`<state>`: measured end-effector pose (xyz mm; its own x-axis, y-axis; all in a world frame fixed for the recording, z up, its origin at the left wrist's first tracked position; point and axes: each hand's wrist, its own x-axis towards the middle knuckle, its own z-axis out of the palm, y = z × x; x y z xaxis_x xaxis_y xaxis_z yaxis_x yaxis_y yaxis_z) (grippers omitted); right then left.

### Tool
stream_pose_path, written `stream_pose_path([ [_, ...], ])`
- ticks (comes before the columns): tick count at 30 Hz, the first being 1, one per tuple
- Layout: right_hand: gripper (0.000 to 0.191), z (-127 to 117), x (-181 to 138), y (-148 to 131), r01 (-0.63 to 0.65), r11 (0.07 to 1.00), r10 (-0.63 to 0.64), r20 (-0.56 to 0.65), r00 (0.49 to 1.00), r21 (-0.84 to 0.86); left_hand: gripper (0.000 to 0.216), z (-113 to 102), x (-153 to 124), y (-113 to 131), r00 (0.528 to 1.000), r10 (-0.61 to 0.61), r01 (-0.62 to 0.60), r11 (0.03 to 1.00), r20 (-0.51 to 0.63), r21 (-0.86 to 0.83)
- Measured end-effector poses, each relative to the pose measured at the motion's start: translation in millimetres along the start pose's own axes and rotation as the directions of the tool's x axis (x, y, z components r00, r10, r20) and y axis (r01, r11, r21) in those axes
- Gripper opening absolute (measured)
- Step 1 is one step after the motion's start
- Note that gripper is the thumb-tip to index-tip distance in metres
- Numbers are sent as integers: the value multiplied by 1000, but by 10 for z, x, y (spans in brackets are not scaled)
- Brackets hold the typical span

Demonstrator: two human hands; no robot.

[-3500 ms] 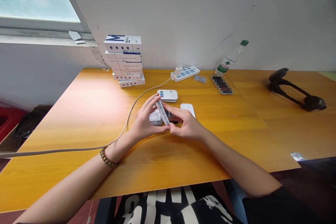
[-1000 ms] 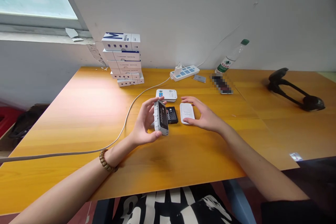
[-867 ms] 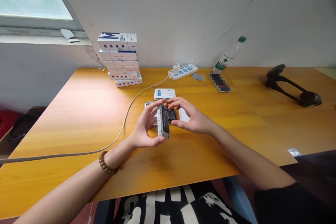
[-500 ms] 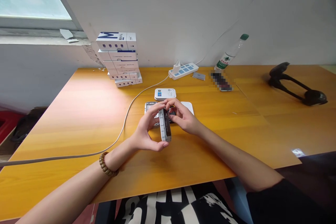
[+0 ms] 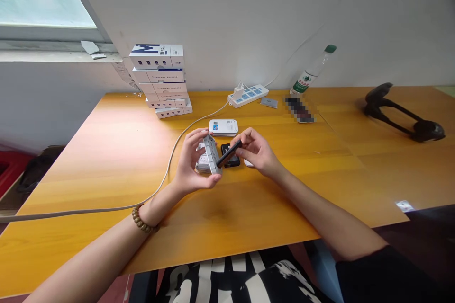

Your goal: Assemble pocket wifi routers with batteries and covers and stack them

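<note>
Gripped at the centre of the frame by the curled fingers [image 5: 199, 144] of the left hand [image 5: 190, 158]: a white device casing [image 5: 211, 154], tilted on edge. Newly parted from that casing and pinched in the fingers [image 5: 239, 144] of the right hand [image 5: 256, 150]: a slim black battery [image 5: 229, 153], angled down toward a second black battery [image 5: 231, 163] lying on the orange wooden tabletop [image 5: 106, 175], with a flat white device [image 5: 223, 127] just above it.
</note>
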<state>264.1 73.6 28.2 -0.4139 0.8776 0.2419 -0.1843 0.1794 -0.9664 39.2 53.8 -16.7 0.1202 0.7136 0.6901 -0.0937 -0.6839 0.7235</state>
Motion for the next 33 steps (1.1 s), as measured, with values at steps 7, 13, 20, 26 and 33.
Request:
stream_pose_path([
  [7, 46, -207, 166, 257, -127, 990, 109, -221, 969, -67, 78, -99, 45, -58, 978, -49, 64, 996, -203, 66],
  [13, 26, -351, 243, 427, -114, 927, 86, -93, 992, -358, 77, -101, 38, -91, 977, -55, 75, 993, -207, 93],
  [20, 24, -385, 241, 492, -21, 734, 19, -11, 1000, -678, 79, -118, 6, -155, 976, -74, 96, 990, -205, 100],
  [26, 81, -435, 142, 280, 49, 568, 218, 207, 954, -822, 81, -115, -5, -167, 977, -81, 106, 988, -199, 116],
  [33, 91, -434, 125, 192, 120, 555, 229, 290, 929, -823, 80, -106, -5, -166, 975, -105, 126, 987, -196, 101],
])
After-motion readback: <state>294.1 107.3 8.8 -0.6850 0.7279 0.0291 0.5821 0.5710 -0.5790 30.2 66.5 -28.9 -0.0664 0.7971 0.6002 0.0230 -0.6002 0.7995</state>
